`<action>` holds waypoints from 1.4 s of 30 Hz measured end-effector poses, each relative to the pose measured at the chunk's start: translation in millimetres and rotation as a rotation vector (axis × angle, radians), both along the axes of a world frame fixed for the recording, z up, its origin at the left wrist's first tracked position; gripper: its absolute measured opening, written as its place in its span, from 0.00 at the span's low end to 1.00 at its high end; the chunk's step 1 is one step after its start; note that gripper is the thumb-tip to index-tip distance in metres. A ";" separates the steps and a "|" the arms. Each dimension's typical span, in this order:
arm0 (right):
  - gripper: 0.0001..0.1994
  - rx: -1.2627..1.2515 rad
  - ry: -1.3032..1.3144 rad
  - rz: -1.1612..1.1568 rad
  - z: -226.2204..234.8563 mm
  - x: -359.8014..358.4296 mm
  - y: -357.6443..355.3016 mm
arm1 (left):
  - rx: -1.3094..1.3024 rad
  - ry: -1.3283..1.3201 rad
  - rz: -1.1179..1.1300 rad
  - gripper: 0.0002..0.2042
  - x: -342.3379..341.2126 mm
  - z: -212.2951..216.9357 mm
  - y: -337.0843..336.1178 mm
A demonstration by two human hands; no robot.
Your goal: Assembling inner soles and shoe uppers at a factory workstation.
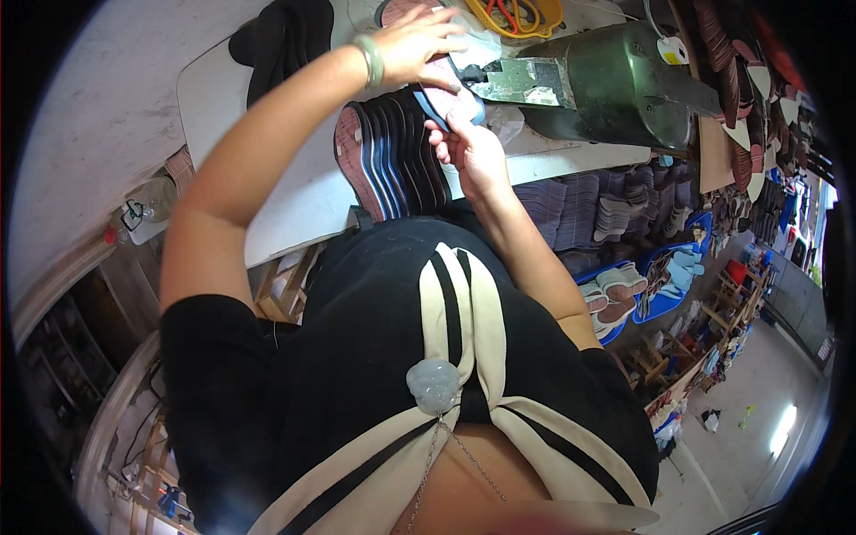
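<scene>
A shoe sole with a pinkish top and blue edge [439, 75] lies under the head of a dark green sewing machine [615, 85]. My left hand [412, 46], a pale bangle at its wrist, rests on the sole with its fingers spread. At the sole's near end, my right hand [471, 150] pinches the edge between thumb and fingers. Just left of that hand, a fanned row of similar soles [379, 165] leans on the white table [303, 192], one pinkish top facing outward. Where the machine's needle meets the sole is hard to make out.
Black soles [281, 49] are stacked at the table's far left. A yellow basket [517, 16] holding red-handled scissors sits beyond the machine. To the right stand piles of dark soles [566, 209] and blue baskets [660, 303] with light footwear pieces. A wooden stool [287, 290] is below the table.
</scene>
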State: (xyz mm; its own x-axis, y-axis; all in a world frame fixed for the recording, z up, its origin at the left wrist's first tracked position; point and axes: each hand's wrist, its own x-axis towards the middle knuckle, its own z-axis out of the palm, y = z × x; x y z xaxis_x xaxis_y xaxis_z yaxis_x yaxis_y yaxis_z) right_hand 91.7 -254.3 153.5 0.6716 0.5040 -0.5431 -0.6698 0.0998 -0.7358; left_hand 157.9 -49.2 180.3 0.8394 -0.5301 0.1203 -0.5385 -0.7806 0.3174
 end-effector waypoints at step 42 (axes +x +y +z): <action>0.16 0.140 0.173 0.144 19.6 -75.4 -67.9 | -0.553 0.563 0.825 0.25 -54.4 -12.3 -42.4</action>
State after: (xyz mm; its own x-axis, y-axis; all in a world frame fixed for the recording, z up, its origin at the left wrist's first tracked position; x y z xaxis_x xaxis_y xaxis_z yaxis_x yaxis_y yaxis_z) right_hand 16.3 -322.2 173.1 0.4907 0.6664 -0.5614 -0.7991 0.0872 -0.5949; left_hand 103.5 -91.6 168.0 0.9158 0.2170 -0.3379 0.4016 -0.5087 0.7616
